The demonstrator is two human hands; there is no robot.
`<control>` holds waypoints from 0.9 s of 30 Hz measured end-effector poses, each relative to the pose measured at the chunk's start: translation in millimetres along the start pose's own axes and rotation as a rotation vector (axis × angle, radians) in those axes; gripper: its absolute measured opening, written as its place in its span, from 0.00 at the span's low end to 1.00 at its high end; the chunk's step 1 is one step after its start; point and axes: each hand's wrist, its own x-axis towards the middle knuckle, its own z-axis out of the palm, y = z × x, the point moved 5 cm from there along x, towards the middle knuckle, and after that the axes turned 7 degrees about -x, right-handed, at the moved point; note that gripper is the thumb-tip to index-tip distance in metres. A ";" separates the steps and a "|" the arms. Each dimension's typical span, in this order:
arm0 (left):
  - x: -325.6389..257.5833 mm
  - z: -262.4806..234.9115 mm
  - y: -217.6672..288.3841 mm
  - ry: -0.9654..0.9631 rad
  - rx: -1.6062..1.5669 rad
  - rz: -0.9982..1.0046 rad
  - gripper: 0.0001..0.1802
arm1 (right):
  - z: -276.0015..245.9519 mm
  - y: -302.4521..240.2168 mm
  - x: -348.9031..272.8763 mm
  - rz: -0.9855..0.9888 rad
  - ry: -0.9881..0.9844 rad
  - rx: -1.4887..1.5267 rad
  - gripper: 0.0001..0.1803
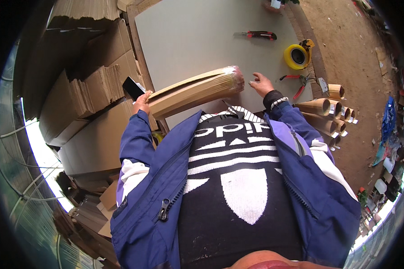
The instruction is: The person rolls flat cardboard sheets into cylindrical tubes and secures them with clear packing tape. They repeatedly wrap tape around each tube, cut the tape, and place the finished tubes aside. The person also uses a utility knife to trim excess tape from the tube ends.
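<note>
1. Left hand (142, 102): grip closed around the near end of a long cardboard bundle (197, 90), held slanting over the counter (188, 40).
2. Right hand (261, 83): grip empty, fingers spread, fingertips on the counter beside the bundle's plastic-wrapped end.
3. Nearby: red-handled pliers (295, 82), yellow tape roll (296, 56), utility knife (256, 34).
</note>
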 end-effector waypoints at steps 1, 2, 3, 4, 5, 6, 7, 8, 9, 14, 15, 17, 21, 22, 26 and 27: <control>2.9 -0.2 -16.3 0.009 0.093 -0.113 0.20 | 7.7 -7.2 -0.1 0.006 -0.011 -0.017 0.36; 5.5 -0.7 -28.6 0.032 0.186 -0.226 0.20 | 13.7 -14.4 -2.7 -0.001 -0.033 0.049 0.37; 8.2 2.2 -31.4 0.030 0.116 -0.216 0.20 | 19.7 -22.0 -4.3 -0.003 -0.064 0.050 0.36; 10.3 6.0 -31.8 0.043 0.043 -0.208 0.20 | 24.6 -28.6 -6.0 0.000 -0.093 0.050 0.36; 10.4 11.4 -33.1 0.057 -0.063 -0.277 0.20 | 29.0 -34.7 -7.8 -0.010 -0.118 0.058 0.35; 10.3 18.8 -25.2 0.050 -0.018 -0.198 0.22 | 33.7 -36.9 -9.4 0.004 -0.171 0.004 0.35; 12.2 27.6 -8.5 0.043 0.312 -0.006 0.23 | 35.8 -38.1 -11.6 -0.007 -0.182 -0.032 0.34; 8.3 39.1 3.5 0.044 0.605 0.096 0.25 | 37.6 -36.6 -13.5 -0.018 -0.190 -0.068 0.34; 0.1 50.5 15.7 0.076 0.897 0.197 0.26 | 37.3 -32.3 -16.4 -0.037 -0.191 -0.100 0.33; -10.8 133.6 64.0 -0.018 0.674 0.409 0.26 | 2.9 38.0 -32.8 0.191 0.014 -0.080 0.26; -11.8 147.9 73.8 -0.004 0.639 0.487 0.27 | -15.1 55.3 -34.9 0.263 0.126 -0.117 0.25; -16.6 173.4 83.7 0.024 0.629 0.538 0.29 | -48.6 83.3 -38.4 0.347 0.297 -0.191 0.23; -16.5 200.2 87.0 0.070 0.662 0.481 0.30 | -92.8 87.4 8.5 0.172 0.408 -0.174 0.18; -15.1 205.0 85.1 0.051 0.675 0.456 0.29 | -96.1 76.4 29.2 0.043 0.364 -0.177 0.17; -12.7 214.2 87.3 0.119 0.632 0.527 0.22 | -105.1 11.4 125.0 -0.282 0.415 -0.580 0.23; -10.4 216.1 83.5 0.094 0.644 0.430 0.20 | -106.0 -1.9 145.0 -0.301 0.419 -0.587 0.25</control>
